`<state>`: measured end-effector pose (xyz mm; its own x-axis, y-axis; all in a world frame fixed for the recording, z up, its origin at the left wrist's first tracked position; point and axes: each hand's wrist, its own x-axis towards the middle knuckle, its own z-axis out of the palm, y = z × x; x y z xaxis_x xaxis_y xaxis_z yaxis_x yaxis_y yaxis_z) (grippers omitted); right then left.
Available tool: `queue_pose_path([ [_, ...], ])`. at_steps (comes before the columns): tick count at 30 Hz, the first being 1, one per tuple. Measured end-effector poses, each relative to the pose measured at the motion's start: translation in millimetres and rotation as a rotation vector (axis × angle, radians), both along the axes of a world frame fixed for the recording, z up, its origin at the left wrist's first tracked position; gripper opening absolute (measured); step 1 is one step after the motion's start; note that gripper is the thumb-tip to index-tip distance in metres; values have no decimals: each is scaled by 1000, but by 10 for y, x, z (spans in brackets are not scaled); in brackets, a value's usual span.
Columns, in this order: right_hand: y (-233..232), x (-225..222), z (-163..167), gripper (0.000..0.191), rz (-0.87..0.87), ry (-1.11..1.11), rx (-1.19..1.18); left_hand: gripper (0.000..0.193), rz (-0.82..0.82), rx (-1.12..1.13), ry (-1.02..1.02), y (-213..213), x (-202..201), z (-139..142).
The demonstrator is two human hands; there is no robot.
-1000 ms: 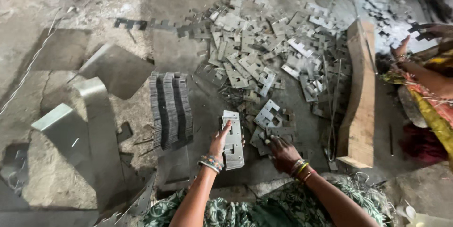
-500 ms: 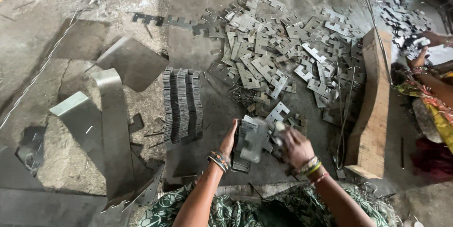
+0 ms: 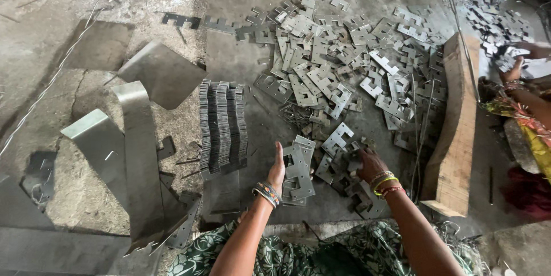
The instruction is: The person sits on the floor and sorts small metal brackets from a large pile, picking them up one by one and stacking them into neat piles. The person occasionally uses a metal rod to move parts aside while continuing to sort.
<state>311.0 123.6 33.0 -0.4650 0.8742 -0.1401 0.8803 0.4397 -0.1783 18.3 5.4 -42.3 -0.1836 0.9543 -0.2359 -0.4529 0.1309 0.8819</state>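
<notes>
Hands (image 3: 324, 167) on stamped plates (image 3: 299, 171) (floor-edge pile)

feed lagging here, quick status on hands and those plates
Left hand steadying small plate stack. Right hand on loose plates. Wooden block to right.

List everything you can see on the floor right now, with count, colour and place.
loose stamped plates: many, grey, scattered centre to top
upright plate stack: one block, grey, left of centre
small plate bundle: one, grey, by left hand
bent sheet strips: several, grey, left
wooden block: one, brown, right
co-worker's hand: one, right edge
left hand: against the bundle
right hand: on loose plates
</notes>
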Motion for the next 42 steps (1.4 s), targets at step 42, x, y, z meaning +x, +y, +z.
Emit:
queue_pose_path([
  [42,307,146,156,65,-746,181,-289,74,165,-393,72,10,-77,249],
])
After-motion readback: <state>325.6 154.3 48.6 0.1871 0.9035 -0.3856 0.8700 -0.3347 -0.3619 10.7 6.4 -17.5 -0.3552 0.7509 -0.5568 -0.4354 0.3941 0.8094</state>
